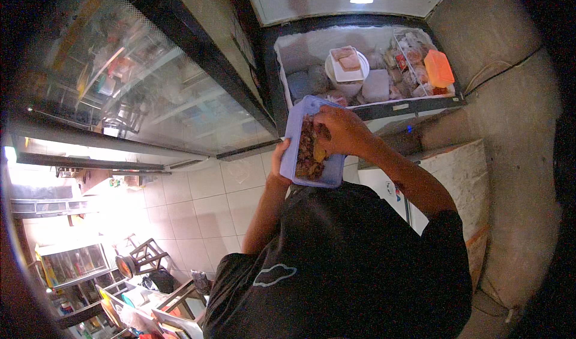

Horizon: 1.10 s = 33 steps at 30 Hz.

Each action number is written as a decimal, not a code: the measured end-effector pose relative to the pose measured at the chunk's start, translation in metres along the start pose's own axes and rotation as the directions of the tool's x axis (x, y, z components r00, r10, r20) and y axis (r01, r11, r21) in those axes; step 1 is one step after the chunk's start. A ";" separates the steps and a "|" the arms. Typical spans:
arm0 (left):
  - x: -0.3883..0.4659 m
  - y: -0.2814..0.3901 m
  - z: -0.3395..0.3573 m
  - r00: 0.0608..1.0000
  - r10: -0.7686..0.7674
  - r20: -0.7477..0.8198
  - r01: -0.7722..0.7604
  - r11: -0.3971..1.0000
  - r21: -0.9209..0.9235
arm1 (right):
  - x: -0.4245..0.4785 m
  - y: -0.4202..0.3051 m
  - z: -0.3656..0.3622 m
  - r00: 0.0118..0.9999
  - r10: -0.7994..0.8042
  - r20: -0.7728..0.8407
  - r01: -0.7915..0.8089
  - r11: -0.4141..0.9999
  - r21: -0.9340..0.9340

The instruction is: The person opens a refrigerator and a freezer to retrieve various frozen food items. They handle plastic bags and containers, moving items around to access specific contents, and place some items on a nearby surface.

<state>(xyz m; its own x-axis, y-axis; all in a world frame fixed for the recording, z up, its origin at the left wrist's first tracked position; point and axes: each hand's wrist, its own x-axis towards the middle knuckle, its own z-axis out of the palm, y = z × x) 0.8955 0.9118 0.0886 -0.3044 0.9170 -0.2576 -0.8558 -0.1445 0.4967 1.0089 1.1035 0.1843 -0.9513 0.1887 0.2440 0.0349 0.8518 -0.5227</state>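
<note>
A lavender plastic container (pixel 291 136) is held tilted in front of my chest, with my left hand (pixel 282 161) gripping its side. Dark brown chunks of food (pixel 308 159) fill part of it, with a yellowish piece (pixel 320 153) among them. My right hand (pixel 341 127) reaches over the rim, its fingers bent down into the food; whether they pinch a piece cannot be made out. Just beyond the container stands an open chest freezer (pixel 297 42) with frosted walls. Inside it, a white tub (pixel 330 71) bears a white tray (pixel 348 75) with pale pinkish slabs (pixel 346 59) on top.
An orange container (pixel 438 69) sits at the freezer's right end, beside a wire divider (pixel 411 64) and several bagged items (pixel 396 80). To the left rises a glass-fronted display cabinet (pixel 148 82). Stools (pixel 144 258) stand on the tiled floor (pixel 202 204); a concrete wall (pixel 508 159) bounds the right.
</note>
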 end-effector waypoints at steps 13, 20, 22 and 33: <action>-0.002 -0.007 -0.020 0.993 -0.024 -0.113 0.034 0.996 0.088 | 0.005 -0.005 0.017 0.994 0.108 0.001 -0.107 0.987 -0.121; -0.003 -0.005 -0.018 0.996 -0.067 -0.054 0.066 0.998 -0.010 | 0.008 -0.016 0.016 0.996 0.083 -0.013 -0.084 0.987 -0.140; 0.001 -0.008 -0.028 0.995 -0.095 0.019 0.096 0.993 -0.069 | 0.006 -0.014 0.018 0.996 0.085 -0.023 -0.087 0.986 -0.143; -0.003 0.000 -0.017 0.998 0.036 -0.049 -0.037 0.999 -0.032 | 0.000 -0.006 0.006 0.997 0.009 0.075 -0.007 0.999 -0.036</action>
<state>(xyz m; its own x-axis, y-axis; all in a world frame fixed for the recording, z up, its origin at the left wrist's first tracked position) 0.8891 0.9024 0.0755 -0.3549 0.8918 -0.2805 -0.8570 -0.1904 0.4789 1.0066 1.0951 0.1825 -0.9713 0.1592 0.1768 0.0522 0.8675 -0.4946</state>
